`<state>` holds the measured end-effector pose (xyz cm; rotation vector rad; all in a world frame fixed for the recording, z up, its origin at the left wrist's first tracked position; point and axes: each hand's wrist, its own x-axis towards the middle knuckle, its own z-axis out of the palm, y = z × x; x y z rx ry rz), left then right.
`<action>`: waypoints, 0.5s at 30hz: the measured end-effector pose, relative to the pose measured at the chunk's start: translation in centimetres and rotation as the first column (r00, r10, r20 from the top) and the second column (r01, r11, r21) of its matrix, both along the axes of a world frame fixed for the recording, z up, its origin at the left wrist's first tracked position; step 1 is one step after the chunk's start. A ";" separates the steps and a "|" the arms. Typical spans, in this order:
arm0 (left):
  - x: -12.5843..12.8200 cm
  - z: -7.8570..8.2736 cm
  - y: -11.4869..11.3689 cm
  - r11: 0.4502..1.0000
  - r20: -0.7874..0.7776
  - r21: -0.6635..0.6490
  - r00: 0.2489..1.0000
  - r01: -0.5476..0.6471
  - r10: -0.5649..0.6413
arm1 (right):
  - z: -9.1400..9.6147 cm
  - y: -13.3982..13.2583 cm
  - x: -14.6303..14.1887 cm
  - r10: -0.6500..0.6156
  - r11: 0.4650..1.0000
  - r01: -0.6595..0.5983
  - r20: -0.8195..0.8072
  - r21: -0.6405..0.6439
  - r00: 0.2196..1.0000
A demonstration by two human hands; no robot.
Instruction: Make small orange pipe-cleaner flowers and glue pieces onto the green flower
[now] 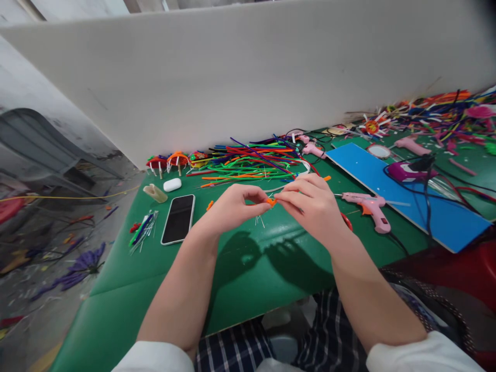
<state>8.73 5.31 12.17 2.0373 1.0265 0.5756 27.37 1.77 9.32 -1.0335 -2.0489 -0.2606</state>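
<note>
My left hand (236, 206) and my right hand (308, 204) meet above the green table (248, 268), fingertips pinched together. Between them sits a small orange pipe-cleaner piece (272, 202), gripped from both sides. A few thin wire offcuts (259, 221) lie on the table just below it. Beyond the hands lies a heap of coloured pipe cleaners (251, 163). A pink glue gun (368, 206) rests right of my right hand, with something red (347, 221) partly hidden behind my right wrist.
A black phone (178, 218), a white earbud case (172, 184), a beige clip (155, 194) and a small bundle of sticks (142, 231) lie at left. Small finished ornaments (176, 161) line the white partition (248, 77). A blue board (406, 194) with cables and another glue gun (408, 170) is at right.
</note>
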 end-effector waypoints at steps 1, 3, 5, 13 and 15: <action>0.0 0.0 0.0 1.000 0.002 0.001 1.000 -0.001 0.001 | -0.1 0.1 0.0 0.003 1.000 -0.003 0.000 0.008 1.000; 0.0 0.0 0.0 1.000 0.007 0.004 1.000 -0.005 0.005 | -0.3 0.2 -0.1 0.008 1.000 -0.008 -0.011 0.020 1.000; 0.0 -0.1 -0.1 1.000 0.020 0.008 1.000 -0.008 0.007 | -0.6 0.3 -0.2 0.013 1.000 -0.012 -0.037 0.024 0.999; 0.1 0.0 -0.1 0.999 0.040 0.038 0.999 -0.037 0.035 | -0.9 0.6 -0.5 -0.010 0.999 0.014 -0.084 0.048 0.996; 0.1 -0.1 -0.1 0.999 0.042 0.038 0.999 -0.036 0.034 | -0.9 0.6 -0.5 -0.030 0.997 0.033 -0.056 0.067 0.998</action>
